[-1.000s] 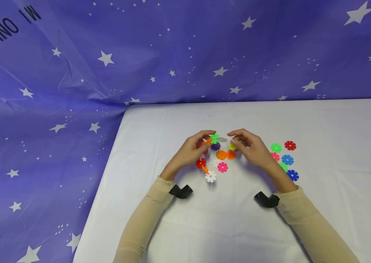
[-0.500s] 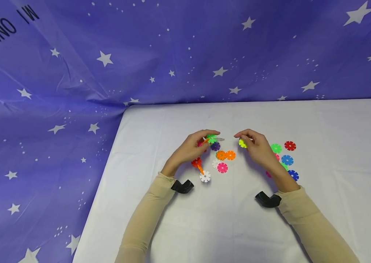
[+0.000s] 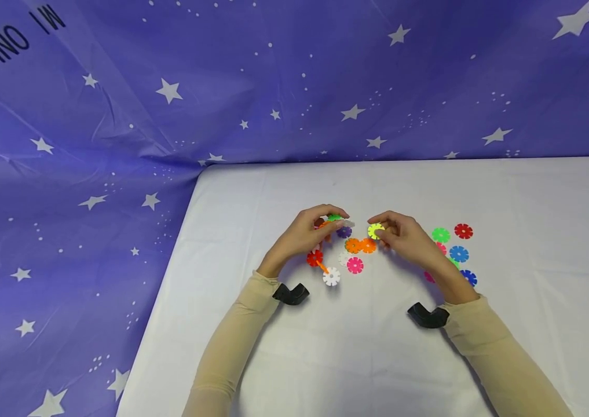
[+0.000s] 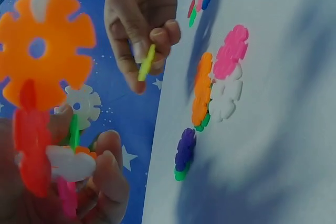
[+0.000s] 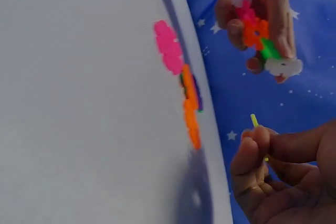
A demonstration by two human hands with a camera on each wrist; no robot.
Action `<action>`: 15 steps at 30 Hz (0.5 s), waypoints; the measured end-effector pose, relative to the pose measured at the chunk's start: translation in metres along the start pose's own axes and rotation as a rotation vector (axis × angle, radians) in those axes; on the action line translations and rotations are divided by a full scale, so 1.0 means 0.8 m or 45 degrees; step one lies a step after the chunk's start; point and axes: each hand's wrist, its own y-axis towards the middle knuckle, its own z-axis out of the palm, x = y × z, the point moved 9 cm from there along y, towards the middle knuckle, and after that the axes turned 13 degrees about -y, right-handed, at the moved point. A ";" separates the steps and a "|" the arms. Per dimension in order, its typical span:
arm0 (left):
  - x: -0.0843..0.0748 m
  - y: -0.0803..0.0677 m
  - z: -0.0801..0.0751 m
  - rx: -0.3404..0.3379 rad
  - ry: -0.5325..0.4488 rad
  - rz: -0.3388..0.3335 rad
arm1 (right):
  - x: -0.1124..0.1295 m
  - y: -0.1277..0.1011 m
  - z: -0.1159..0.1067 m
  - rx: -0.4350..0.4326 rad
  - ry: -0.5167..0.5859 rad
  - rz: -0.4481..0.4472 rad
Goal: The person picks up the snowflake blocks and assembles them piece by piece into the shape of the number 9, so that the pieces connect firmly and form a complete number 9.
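Observation:
My left hand [image 3: 304, 234] grips a chain of interlocking snowflake discs. A red disc [image 3: 314, 258], an orange disc [image 4: 58, 30] and a white disc [image 3: 331, 276] hang off its near end. At the far end, by the left thumb and fingertips, sits a translucent whitish disc [image 5: 283, 67], joined to a green disc [image 5: 270, 49]. Facing it across a small gap, my right hand [image 3: 406, 237] pinches a single yellow disc [image 3: 375, 231] between thumb and fingers. In the left wrist view the yellow disc shows edge-on. The left fingers hide part of the chain.
Between the hands lie two orange discs [image 3: 368, 245], a purple disc [image 3: 344, 232], a pink disc [image 3: 355, 265] and a white one on the white tabletop [image 3: 367, 347]. Several more discs, including a red disc [image 3: 463, 231] and a blue disc [image 3: 459, 253], lie beyond the right wrist.
My right hand drew the yellow disc off to the right, then brought it partly back left. The left thumb has slid toward the chain's whitish end disc, and the chain has swung slightly.

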 end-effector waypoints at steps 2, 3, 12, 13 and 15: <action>0.000 0.001 0.001 0.015 0.002 0.008 | -0.006 0.002 0.003 0.008 -0.070 0.018; 0.000 0.001 0.001 0.021 0.006 0.015 | -0.008 0.003 0.004 0.006 -0.104 0.024; -0.004 0.002 0.002 0.029 0.024 0.051 | -0.003 0.003 -0.001 -0.123 -0.451 -0.078; -0.003 0.002 0.002 0.024 0.023 0.040 | -0.001 0.002 0.000 -0.129 -0.484 -0.098; -0.004 0.002 0.000 0.004 0.028 0.022 | 0.004 0.001 0.004 -0.114 -0.551 -0.134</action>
